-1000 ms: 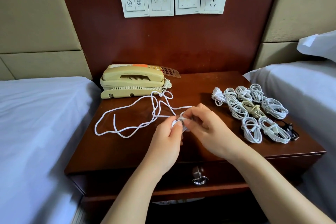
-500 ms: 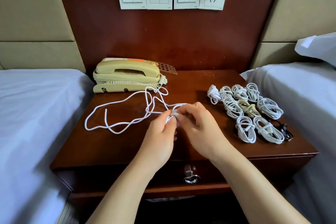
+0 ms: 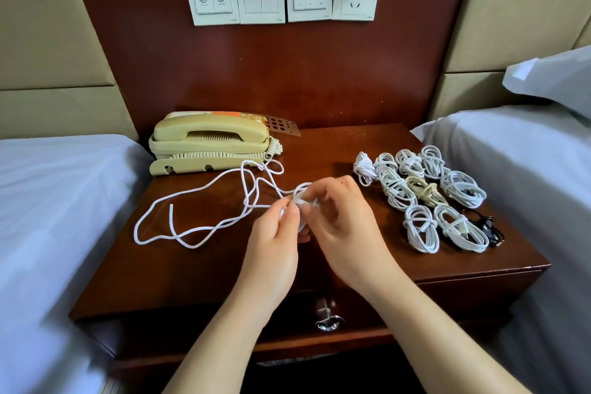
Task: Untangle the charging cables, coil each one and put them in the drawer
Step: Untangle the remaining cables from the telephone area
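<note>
Pinching loop of white cable: left hand, right hand; slack running ten o'clock, nearer left hand.

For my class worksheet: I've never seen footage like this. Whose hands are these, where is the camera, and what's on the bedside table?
No machine here: a person wears a camera on the head, looking down at their own hands. The left hand and right hand both pinch one white cable; its loose length sprawls over the wooden nightstand. On the right lie coiled cables; a beige telephone stands at the back. The drawer knob shows below.
</note>
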The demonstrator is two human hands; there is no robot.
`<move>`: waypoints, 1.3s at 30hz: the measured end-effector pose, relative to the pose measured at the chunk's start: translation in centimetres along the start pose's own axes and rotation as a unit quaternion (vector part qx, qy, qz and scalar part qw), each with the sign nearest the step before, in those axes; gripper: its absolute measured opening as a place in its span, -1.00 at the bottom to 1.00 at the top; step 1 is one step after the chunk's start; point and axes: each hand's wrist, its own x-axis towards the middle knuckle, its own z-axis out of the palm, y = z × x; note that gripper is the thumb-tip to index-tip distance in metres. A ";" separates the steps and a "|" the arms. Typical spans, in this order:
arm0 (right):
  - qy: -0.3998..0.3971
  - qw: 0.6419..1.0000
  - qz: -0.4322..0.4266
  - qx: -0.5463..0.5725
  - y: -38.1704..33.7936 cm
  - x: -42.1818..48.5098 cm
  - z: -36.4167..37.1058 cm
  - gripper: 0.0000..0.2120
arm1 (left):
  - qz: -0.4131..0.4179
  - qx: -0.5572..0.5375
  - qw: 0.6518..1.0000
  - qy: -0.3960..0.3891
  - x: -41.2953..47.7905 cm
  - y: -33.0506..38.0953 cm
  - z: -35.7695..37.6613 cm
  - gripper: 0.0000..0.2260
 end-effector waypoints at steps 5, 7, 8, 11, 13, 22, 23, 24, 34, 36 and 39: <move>0.026 0.999 -0.032 0.012 0.1 -0.3 -0.6 -0.80 | 0.073 0.076 0.994 -0.038 -0.6 0.6 -0.3 -0.71; 0.020 0.999 -0.039 0.015 0.1 -0.5 -0.8 -0.79 | 0.079 0.108 0.990 -0.046 -0.7 0.8 -0.7 -0.61; 0.013 0.999 -0.041 0.017 0.0 -0.5 -0.8 -0.77 | 0.077 0.123 0.989 -0.042 -0.7 0.9 -0.8 -0.57; -0.008 0.999 -0.039 0.011 0.1 -0.5 -0.9 -0.67 | 0.073 0.156 0.984 -0.041 -0.8 0.6 -0.9 -0.66; -0.017 0.999 -0.035 -0.011 0.1 -0.5 -0.9 -0.62 | 0.058 0.178 0.982 -0.036 -0.7 0.0 -1.0 -0.71; -0.057 0.998 -0.032 -0.002 -0.9 -0.8 -0.5 -0.80 | 0.084 0.221 0.971 0.036 -1.5 0.8 -1.1 -0.63; -0.052 0.998 -0.042 0.011 -1.1 -0.8 -0.4 -0.79 | 0.092 0.229 0.968 0.039 -1.6 1.1 -1.2 -0.62; -0.047 0.997 -0.050 0.021 -1.3 -0.8 -0.4 -0.78 | 0.096 0.231 0.968 0.037 -1.5 1.3 -1.4 -0.61; -0.024 0.998 -0.037 0.055 -0.1 0.4 0.5 -0.94 | 0.033 -0.016 0.999 -0.033 -0.3 1.5 -2.1 -0.75; -0.005 0.998 -0.057 0.036 -0.1 0.6 0.6 -0.89 | 0.007 -0.082 0.996 -0.018 0.0 1.1 -1.9 -0.74; -0.032 0.997 -0.070 0.007 -0.2 0.7 0.2 -0.75 | -0.012 -0.096 0.995 -0.018 0.1 0.9 -1.8 -0.73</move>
